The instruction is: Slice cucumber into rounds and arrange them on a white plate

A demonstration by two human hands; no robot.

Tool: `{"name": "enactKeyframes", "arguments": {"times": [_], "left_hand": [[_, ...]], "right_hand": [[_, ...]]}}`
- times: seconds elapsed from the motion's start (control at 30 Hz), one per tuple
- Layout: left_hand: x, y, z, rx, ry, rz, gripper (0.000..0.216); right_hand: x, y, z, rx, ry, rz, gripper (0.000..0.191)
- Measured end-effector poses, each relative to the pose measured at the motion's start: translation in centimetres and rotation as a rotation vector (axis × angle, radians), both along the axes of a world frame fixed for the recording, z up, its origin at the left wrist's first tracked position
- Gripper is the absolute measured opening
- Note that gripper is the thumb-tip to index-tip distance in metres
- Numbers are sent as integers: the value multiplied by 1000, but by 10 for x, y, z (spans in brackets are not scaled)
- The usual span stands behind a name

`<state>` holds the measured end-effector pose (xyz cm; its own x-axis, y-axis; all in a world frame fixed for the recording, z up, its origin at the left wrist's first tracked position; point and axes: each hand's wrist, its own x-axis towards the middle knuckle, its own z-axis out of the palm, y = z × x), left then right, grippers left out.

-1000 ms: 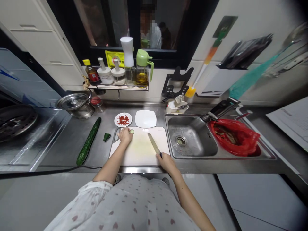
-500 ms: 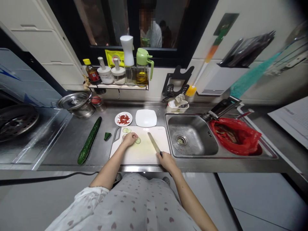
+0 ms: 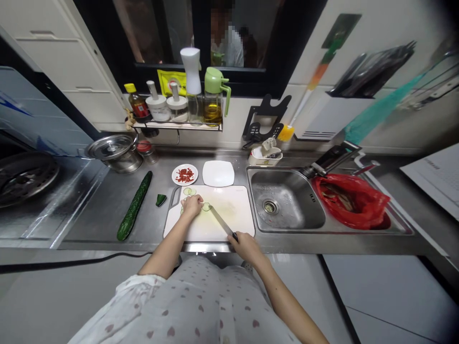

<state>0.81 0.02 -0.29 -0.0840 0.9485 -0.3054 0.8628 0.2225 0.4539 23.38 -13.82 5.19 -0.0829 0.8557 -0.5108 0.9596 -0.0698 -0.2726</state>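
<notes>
My right hand (image 3: 245, 246) is wrapped round the black handle of a knife (image 3: 220, 220). The blade points up and left across a white cutting board (image 3: 218, 228), its tip touching or close beside a thin cucumber slice (image 3: 206, 207). Just left of that slice is my left hand (image 3: 192, 205), fingers curled together; whether anything is between them is hidden. More pale slices (image 3: 189, 191) lie at the board's upper left, some partly covered by my left hand. Left of the board are a cut cucumber end (image 3: 160, 199) and a long whole cucumber (image 3: 134, 208).
Behind the board stand a plate of chopped red pieces (image 3: 185, 175) and a white plate (image 3: 218, 173). A sink (image 3: 287, 200) and a red bag (image 3: 353, 203) are on the right. A lidded pot (image 3: 122, 155) sits back left, beside a condiment shelf (image 3: 179, 126).
The knife has swung left, bringing its tip to the cucumber slice. My right hand moved slightly left with it, while my left hand stayed close to the slice, its fingers shifting slightly.
</notes>
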Motion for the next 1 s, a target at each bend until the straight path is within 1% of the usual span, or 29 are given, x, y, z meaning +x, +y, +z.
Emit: {"name": "enactKeyframes", "arguments": {"times": [0.17,0.47,1.0], "left_hand": [[2,2,0,-11,-7,16,10],[3,4,-3,-9,5,28,8],[2,6,-6,-36,10,31,8]], "right_hand": [[-3,-3,-1,-7,-21,10,45],[-9,-1,7,-56,-59,28,43],[-14,7,10,-104,-70,37,41]]}}
